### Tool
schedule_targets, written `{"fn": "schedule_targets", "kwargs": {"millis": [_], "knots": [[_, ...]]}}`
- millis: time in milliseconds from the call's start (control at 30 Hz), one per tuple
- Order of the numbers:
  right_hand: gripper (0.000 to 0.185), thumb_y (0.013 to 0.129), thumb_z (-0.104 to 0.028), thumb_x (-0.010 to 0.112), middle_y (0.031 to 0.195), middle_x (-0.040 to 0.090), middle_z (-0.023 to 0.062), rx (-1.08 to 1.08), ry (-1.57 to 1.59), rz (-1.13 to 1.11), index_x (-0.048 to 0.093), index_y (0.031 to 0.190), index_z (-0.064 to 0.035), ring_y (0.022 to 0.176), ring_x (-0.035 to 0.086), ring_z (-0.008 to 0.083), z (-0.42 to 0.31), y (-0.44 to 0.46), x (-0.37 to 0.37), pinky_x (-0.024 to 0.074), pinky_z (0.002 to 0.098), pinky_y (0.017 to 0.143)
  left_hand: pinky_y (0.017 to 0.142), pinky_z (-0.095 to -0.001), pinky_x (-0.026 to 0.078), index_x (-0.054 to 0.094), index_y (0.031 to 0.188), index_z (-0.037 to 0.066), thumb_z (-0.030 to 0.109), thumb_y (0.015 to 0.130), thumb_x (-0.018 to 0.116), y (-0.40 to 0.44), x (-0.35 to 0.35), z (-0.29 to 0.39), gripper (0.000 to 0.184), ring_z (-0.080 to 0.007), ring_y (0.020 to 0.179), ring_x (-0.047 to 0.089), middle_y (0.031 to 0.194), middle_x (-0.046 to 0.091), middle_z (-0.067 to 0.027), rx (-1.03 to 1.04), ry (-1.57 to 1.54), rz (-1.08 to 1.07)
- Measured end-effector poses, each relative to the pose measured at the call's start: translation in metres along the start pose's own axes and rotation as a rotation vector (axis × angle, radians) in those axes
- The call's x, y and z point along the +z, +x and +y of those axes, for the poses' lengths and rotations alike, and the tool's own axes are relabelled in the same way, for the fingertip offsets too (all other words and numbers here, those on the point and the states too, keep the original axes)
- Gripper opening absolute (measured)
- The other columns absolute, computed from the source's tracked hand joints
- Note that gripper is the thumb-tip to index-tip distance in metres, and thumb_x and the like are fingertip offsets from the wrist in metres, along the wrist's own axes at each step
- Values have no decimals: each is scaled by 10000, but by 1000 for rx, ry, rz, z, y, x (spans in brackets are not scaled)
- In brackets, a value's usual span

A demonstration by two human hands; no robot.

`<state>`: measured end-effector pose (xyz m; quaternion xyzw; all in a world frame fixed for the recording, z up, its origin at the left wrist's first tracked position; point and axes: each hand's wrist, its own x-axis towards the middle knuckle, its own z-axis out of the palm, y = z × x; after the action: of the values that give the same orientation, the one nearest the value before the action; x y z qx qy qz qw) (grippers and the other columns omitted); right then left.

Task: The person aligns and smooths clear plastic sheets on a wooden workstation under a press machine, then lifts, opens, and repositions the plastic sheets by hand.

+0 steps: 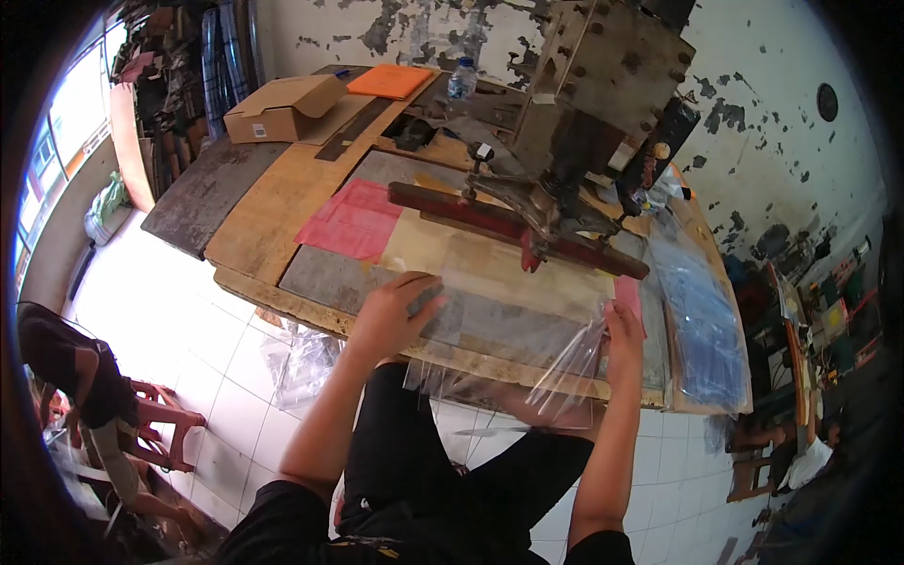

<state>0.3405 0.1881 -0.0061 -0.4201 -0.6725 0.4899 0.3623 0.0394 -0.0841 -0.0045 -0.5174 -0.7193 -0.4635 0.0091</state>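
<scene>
A clear plastic sheet (pixel 527 334) lies across the front of the machine's bed and hangs over its near edge in folds. My right hand (pixel 623 334) pinches the sheet at its right side. At the left, my left hand (pixel 400 306) is palm down with fingers apart, at the sheet's left edge; its fingertips seem to touch the plastic. Just beyond both hands, a yellowish sheet (pixel 490 259) with a red piece (pixel 353 219) at its left lies on the grey bed plate (pixel 330 273). Above it is the machine's red pressing bar (pixel 499 231).
A stack of bluish clear plastic (pixel 697 311) lies on the right side. Farther back are a cardboard box (pixel 282 108), an orange packet (pixel 389 81) and a water bottle (pixel 462 80). Crumpled plastic (pixel 306 363) is below the left edge. Another person (pixel 80 367) is at far left near a red stool (pixel 160 424).
</scene>
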Motion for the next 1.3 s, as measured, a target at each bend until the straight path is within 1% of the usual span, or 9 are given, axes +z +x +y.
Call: {"fn": "schedule_targets", "kwargs": {"millis": [133,167,233,300,400,567,733,933,1300], "knots": [[373,1058,-296,686,1239,655,4,-33,368,115,603,1324,-48,1109,590,119,-11,-60,2,454,285,935,926,-393,585,734,1288,34,155,968,766,-1,-4,3,343,-336,1062,734,1195,749,-165,-16,-70,-23],[373,1058,-296,686,1239,655,4,-36,371,122,603,1324,-48,1109,590,119,-6,-68,-4,454,285,935,907,-365,584,713,1327,38,111,963,769,-4,-4,5,376,-280,1028,737,1161,744,-138,-31,-188,-3],[365,1097,-225,627,1271,655,42,-165,419,44,565,1409,-48,1104,638,121,3,-81,-15,510,307,967,887,-336,584,691,1367,41,66,958,771,-15,-2,16,418,-225,995,741,1128,738,-112,-41,-309,7],[387,1100,-235,621,1273,657,65,-253,425,48,543,1423,-35,1130,640,143,1,-91,-20,508,329,1001,878,-298,585,626,1449,30,2,973,741,-28,-1,29,490,-147,995,727,1114,697,-65,-375,-654,40],[428,1103,-256,618,1269,664,105,-359,484,34,512,1442,-17,1160,643,187,-1,-101,-24,508,369,1034,874,-290,591,570,1499,9,-16,997,710,-38,7,30,521,-130,973,718,1117,662,-42,-335,-786,68],[471,1095,-306,633,1241,677,141,-426,525,33,508,1440,-12,1124,652,227,-20,-110,-19,516,408,1013,878,-285,588,615,1445,0,-29,1006,687,-45,0,32,446,-164,964,727,1127,654,-65,-326,-809,109],[630,1034,-427,718,1226,675,156,-474,448,-13,504,1431,12,1098,661,237,-30,-114,-13,526,417,1021,873,-302,596,628,1433,-11,-15,1014,683,-46,-10,34,423,-169,965,727,1130,670,-76,-290,-774,114],[730,965,-474,804,1205,706,187,-471,446,-4,523,1402,39,1109,694,270,-46,-123,-9,533,414,1003,864,-310,599,624,1434,-21,-4,1024,673,-47,-4,26,414,-161,945,718,1109,712,-95,-287,-730,160],[623,1020,-420,754,1190,709,168,-516,382,1,541,1380,42,1040,708,236,-49,-128,-13,548,384,974,828,-319,585,560,1485,-23,30,1052,634,-49,-5,27,443,-186,905,724,1030,742,-132,-238,-788,147]]}}
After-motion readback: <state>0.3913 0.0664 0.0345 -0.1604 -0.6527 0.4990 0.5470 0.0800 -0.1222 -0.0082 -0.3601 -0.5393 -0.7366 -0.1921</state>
